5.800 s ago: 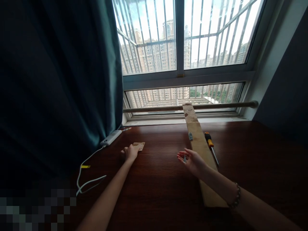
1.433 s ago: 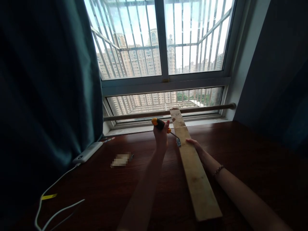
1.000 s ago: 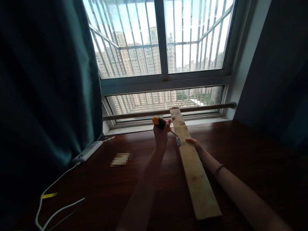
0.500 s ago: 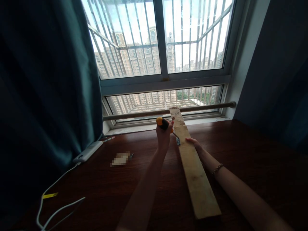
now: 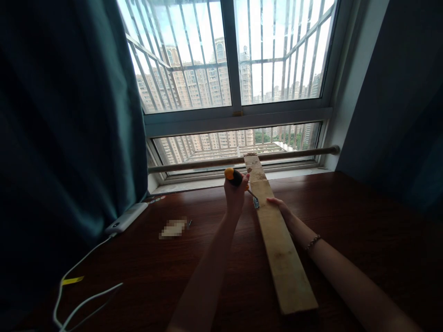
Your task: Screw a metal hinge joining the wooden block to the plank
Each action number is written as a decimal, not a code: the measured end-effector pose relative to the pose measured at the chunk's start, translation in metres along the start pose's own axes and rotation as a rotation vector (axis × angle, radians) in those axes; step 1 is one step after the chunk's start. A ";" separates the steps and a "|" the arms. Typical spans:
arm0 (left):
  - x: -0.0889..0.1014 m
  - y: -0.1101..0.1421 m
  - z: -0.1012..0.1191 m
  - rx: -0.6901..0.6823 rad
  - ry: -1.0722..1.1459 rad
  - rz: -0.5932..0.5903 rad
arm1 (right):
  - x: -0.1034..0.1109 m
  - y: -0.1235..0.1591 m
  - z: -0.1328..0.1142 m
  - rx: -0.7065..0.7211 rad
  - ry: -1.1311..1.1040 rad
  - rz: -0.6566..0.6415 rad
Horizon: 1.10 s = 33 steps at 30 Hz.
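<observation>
My left hand is wrapped round the black and yellow handle of a screwdriver. The tool slants down to the right, its tip at a small metal plate, perhaps a hinge, on the left edge of a long wooden board. Whether the tip sits in a screw is too small to tell. My right hand grips the board's right edge, thumb on top, the other fingers hidden beneath or behind it. The board lies lengthwise, its far end by the window rail.
On the dark red wooden tabletop, a blurred pale flat piece lies left with a small screw-like metal bit beside it. A white power strip and white cable lie near the blue curtain. A rail crosses the window.
Earlier my left hand was at a pale card and my right palm held small metal screws. Since then my left hand has taken the screwdriver, my right the board. Lately the screwdriver shifted slightly right.
</observation>
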<state>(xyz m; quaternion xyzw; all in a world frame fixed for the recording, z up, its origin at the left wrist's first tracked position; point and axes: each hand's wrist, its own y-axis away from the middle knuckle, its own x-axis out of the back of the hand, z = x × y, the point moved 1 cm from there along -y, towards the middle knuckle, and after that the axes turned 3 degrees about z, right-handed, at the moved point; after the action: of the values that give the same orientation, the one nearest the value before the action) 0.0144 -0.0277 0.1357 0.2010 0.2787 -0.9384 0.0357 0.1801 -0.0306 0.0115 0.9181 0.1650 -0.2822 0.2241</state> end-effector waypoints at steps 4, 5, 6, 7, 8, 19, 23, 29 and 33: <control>-0.002 0.001 0.001 -0.008 -0.058 -0.040 | 0.002 -0.003 -0.001 -0.003 0.001 0.011; -0.002 0.001 0.002 -0.019 -0.081 -0.054 | 0.002 -0.003 -0.001 -0.008 0.001 0.017; -0.002 0.001 0.003 -0.037 -0.113 -0.064 | 0.003 -0.003 0.000 -0.014 0.001 0.022; -0.002 0.001 0.003 -0.064 -0.155 -0.063 | 0.003 -0.002 0.000 -0.018 0.000 0.026; 0.000 0.001 0.004 -0.098 -0.208 -0.053 | 0.003 -0.001 0.001 -0.022 -0.002 0.027; 0.010 -0.009 0.017 -0.144 -0.345 -0.056 | 0.001 0.002 0.003 -0.020 0.012 0.060; 0.009 -0.011 0.017 -0.136 -0.235 -0.054 | -0.001 0.003 0.002 -0.020 0.006 0.052; 0.006 -0.010 0.022 -0.067 -0.135 -0.169 | -0.003 0.007 0.003 -0.020 0.019 0.074; 0.004 -0.008 0.024 -0.051 -0.124 -0.243 | -0.004 0.008 0.003 0.006 0.015 0.070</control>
<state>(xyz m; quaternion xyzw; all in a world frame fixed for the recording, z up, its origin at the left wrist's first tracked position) 0.0011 -0.0335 0.1561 0.1064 0.3221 -0.9390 -0.0561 0.1787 -0.0396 0.0145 0.9262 0.1334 -0.2676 0.2297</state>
